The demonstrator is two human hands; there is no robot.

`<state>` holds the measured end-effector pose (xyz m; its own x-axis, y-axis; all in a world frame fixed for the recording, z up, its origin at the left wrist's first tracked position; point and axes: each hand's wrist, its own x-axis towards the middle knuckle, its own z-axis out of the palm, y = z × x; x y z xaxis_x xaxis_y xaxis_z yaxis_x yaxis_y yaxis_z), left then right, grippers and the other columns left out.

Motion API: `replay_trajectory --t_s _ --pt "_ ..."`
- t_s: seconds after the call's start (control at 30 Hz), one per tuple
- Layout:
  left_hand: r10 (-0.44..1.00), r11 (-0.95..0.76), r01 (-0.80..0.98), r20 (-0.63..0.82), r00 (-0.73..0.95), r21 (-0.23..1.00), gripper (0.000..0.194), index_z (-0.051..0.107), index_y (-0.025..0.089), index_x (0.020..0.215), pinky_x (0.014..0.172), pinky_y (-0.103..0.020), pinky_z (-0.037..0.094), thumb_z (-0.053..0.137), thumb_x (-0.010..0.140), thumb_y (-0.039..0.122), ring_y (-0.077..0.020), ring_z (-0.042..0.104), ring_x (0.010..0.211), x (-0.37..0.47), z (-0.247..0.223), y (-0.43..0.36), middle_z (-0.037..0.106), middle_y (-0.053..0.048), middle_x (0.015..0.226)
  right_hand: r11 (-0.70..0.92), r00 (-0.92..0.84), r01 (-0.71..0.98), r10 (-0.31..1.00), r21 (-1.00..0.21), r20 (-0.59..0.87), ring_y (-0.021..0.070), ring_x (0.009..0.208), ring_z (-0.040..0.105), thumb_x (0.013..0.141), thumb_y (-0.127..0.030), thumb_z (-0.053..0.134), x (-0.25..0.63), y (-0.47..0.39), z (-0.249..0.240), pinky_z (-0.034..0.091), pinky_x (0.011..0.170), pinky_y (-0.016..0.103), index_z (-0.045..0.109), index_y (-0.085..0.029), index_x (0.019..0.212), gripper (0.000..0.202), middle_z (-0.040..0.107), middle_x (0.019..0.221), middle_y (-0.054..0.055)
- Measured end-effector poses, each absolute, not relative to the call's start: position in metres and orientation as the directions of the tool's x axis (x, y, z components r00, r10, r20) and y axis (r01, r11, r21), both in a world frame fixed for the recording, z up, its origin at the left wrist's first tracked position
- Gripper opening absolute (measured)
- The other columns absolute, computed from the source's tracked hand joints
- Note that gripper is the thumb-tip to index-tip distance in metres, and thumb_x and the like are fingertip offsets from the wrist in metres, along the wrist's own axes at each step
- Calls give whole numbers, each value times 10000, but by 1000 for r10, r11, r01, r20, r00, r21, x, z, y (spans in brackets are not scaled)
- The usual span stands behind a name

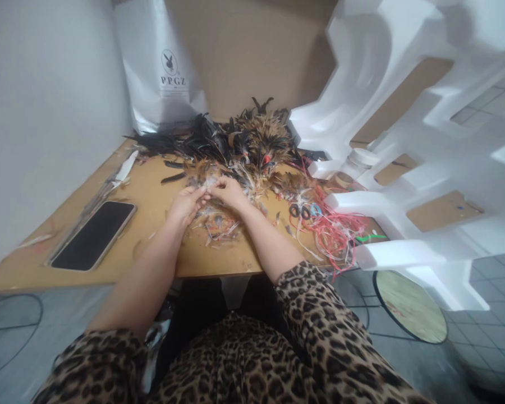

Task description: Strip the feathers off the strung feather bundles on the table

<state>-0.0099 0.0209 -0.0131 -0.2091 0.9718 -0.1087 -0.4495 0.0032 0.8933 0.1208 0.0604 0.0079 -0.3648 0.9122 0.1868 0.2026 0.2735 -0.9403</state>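
Observation:
Both hands meet over the middle of the wooden table (147,224). My left hand (186,205) is closed, its fingertips pinching the base of a small brown and grey fluffy feather piece (206,173). From the right, my right hand (229,192) pinches the same piece, the fingertips of both touching or nearly so. Just beyond them lies a big heap of black and brown feathers (235,137). Loose feather scraps and bits (221,224) are scattered below the hands.
A phone (95,235) lies at the left. At the right are scissors (299,211), tangled pink string (336,230) and a jar (362,160), with large white foam pieces (357,73) beside them. A white bag (160,67) stands behind. A round stool (410,306) is below right.

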Motion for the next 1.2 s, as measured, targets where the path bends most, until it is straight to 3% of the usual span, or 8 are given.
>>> replay_trajectory --t_s 0.4,0.73,0.97,1.2 --pt "978 47 -437 -129 -162 898 77 643 78 639 455 -105 424 672 686 131 -36 541 480 -9 -11 18 627 -47 596 103 -349 -97 928 -990 131 80 655 525 594 -306 682 121 63 6 427 689 216 635 -110 790 282 633 721 -4" --pt "982 105 -429 -161 -95 897 85 637 69 649 472 -118 428 693 669 129 -40 544 489 -9 -11 16 627 -57 606 172 -313 -33 934 -985 173 70 611 485 607 -315 655 120 67 1 408 638 205 598 -117 714 232 577 658 -29" --pt "989 45 -383 -95 -113 923 114 666 78 716 476 -128 430 695 664 174 -67 591 539 -10 -9 16 664 -74 658 -10 -393 -209 916 -978 75 71 590 530 572 -341 713 117 58 5 426 629 212 612 -124 707 274 606 646 -15" --pt "996 41 -242 -60 -72 969 190 676 75 724 448 -152 424 710 635 239 -100 612 540 -11 -14 16 688 -110 716 -39 -416 -185 908 -982 42 42 495 449 533 -392 742 118 51 11 349 511 179 563 -121 594 330 536 524 -47"
